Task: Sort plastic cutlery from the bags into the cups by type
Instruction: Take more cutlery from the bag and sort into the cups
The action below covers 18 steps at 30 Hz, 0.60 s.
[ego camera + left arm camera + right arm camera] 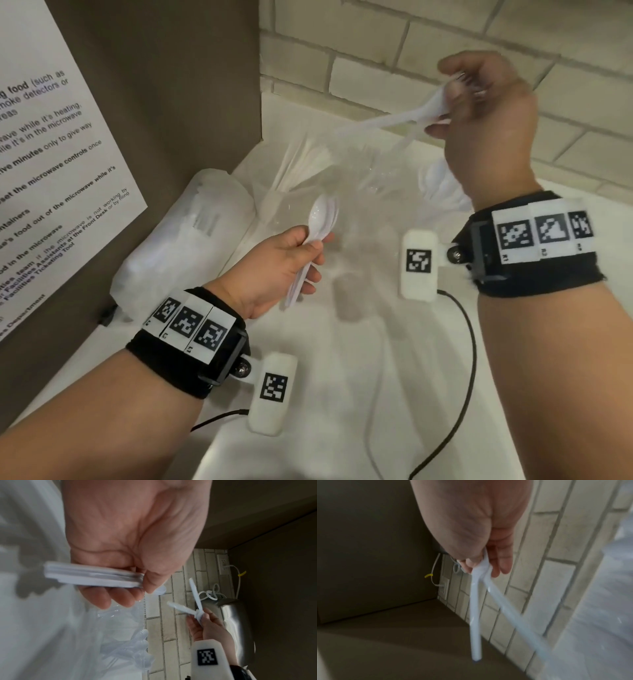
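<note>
Head view: left hand (pixel 274 263) grips stacked spoons (pixel 320 219) by handles, right hand (pixel 486 113) pinches two utensils (pixel 421 111); light, stiff, likely slippery.

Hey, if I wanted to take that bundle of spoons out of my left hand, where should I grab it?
Probably by the bowls. The spoons stand bowl-up, nested together above the left hand, whose fingers wrap the handles. Come from above, pinching the stacked bowls across their edges. The right hand would first have to drop its own cutlery.
</note>
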### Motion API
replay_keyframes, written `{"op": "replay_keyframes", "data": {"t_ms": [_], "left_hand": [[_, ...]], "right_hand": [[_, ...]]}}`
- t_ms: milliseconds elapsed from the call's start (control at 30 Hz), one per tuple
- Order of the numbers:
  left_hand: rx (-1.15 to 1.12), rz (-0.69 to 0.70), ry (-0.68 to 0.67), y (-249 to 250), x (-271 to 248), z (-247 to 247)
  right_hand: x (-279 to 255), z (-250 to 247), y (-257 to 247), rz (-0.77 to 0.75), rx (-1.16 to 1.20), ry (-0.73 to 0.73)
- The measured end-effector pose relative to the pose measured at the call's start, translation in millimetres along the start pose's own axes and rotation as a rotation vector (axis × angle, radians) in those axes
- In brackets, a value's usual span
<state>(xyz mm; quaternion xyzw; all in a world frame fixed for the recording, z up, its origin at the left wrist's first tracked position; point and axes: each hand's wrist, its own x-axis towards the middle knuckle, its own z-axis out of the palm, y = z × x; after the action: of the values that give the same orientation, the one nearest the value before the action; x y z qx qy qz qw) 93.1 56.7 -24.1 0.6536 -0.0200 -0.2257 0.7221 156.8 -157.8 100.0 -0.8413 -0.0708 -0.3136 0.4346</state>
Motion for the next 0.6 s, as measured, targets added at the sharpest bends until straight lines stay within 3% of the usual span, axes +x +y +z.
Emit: {"op": "replay_keyframes", "data": {"t_ms": [100,267,600], "left_hand": [[0.007,0.006,0.027,0.4,0.5,0.1],[0.016,0.016,0.072,1.2,1.0,0.4],[0.078,0.042,0.097,3.7,-0.7,-0.3]], "right_hand": [[18.0,-6.7,15.6,-0.068,-0.158,0.093],[20.5,9.9,31.7,-0.218,-0.353,0.043],[11.5,43.4,44.1,-0.223,-0.427,-0.051]]}}
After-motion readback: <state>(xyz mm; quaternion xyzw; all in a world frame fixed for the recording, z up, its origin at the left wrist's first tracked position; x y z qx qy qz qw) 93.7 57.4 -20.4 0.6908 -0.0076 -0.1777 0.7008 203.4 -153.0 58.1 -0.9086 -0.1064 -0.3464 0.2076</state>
